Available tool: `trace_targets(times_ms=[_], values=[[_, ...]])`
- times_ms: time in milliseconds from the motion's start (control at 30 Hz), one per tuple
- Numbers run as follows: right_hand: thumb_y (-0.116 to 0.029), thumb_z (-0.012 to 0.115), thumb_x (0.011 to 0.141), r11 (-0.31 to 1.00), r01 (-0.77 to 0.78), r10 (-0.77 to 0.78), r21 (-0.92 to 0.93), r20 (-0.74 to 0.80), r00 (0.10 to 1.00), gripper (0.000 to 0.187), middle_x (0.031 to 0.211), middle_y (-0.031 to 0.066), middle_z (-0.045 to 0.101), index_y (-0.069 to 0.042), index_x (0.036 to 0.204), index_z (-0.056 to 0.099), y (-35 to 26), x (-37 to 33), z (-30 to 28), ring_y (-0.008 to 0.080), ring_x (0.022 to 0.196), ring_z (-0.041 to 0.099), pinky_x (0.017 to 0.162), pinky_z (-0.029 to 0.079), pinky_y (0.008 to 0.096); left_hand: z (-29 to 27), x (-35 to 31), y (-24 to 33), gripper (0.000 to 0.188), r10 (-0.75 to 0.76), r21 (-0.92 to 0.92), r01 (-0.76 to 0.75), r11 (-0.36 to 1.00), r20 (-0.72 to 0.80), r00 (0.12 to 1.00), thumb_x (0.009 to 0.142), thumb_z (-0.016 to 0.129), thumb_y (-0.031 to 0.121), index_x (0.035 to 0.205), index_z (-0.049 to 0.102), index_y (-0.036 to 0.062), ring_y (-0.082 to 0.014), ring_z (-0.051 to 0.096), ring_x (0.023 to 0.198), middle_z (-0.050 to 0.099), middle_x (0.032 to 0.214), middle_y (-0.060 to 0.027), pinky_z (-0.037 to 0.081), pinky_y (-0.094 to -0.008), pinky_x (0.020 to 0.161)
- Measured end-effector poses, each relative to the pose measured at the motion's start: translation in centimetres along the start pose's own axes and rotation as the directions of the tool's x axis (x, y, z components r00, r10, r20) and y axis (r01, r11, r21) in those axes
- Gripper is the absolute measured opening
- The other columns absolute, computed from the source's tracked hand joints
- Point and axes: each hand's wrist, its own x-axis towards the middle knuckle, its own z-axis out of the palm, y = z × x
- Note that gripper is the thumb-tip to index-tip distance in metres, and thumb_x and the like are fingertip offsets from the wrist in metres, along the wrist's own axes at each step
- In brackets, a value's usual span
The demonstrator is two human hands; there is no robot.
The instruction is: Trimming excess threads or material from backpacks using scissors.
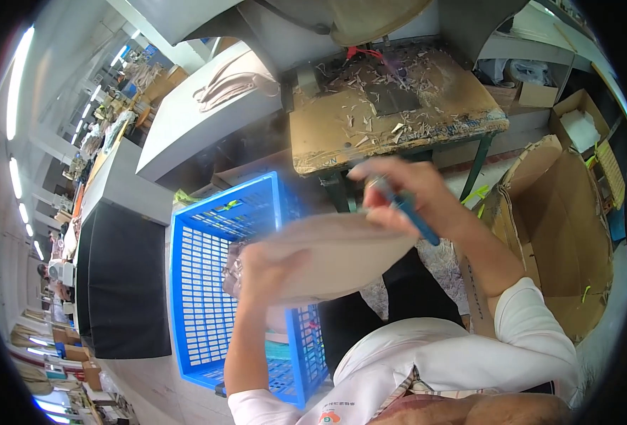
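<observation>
A flat beige piece (342, 258), pale and rounded at its edge, spans the space between my two hands above my lap. It looks like cloth or leather, but motion smears it. My left hand (265, 269) is closed on its left end, over the blue basket. In my right hand (405, 188), closed, sits a slim tool with a blue handle (416, 218); its tip is blurred and its kind cannot be made out. The fingers of that hand meet the upper right edge of the beige piece.
A blue plastic basket (279, 202) stands at my left. Ahead is a worn worktable (328, 138) strewn with scraps, under a machine hood. Folded beige pieces (235, 81) lie on a white surface (179, 134). A large open cardboard box (565, 234) stands at right.
</observation>
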Motion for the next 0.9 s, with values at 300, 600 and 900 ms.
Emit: trace_targets(times_ms=[300,600,900], values=[[-0.018,0.068,0.076,0.820,0.018,0.298,0.572,-0.455,0.839,0.055,0.084,0.0044,0.057,-0.009,0.123,0.040,10.1,-9.9,0.9,0.0104,0.073,0.054,0.064,0.045,0.0231,-6.3,-4.5,-1.2,0.043,-0.023,-0.686,-0.352,0.637,-0.473,0.881,0.071,0.070,0.016,0.107,0.054,-0.0006,-0.0225,0.057,0.094,0.059,0.103,-0.0093,0.047,-0.0359,0.082],[-0.047,0.054,0.081,0.109,-0.102,0.564,0.989,0.023,0.825,0.059,0.112,0.0090,0.054,-0.007,0.122,0.044,13.3,-14.9,7.9,0.0157,0.102,0.052,0.088,0.040,0.0271,-6.0,-1.2,-3.5,0.045,-0.069,-0.878,-0.350,0.327,-0.391,0.918,0.078,0.064,0.026,0.113,0.051,0.0019,-0.0253,0.055,0.100,0.057,0.110,-0.0108,0.045,-0.0414,0.087],[-0.005,0.061,0.063,0.726,-0.255,0.591,0.639,-0.389,0.707,0.050,0.097,0.0050,0.055,-0.002,0.112,0.048,4.3,-10.6,0.0,0.0121,0.092,0.051,0.083,0.039,0.0231,-1.8,2.0,-5.8,0.053,-0.243,-0.808,-0.421,0.412,-0.542,0.804,0.076,0.065,0.030,0.116,0.047,0.0003,-0.0252,0.050,0.104,0.052,0.116,-0.0111,0.043,-0.0382,0.091]])
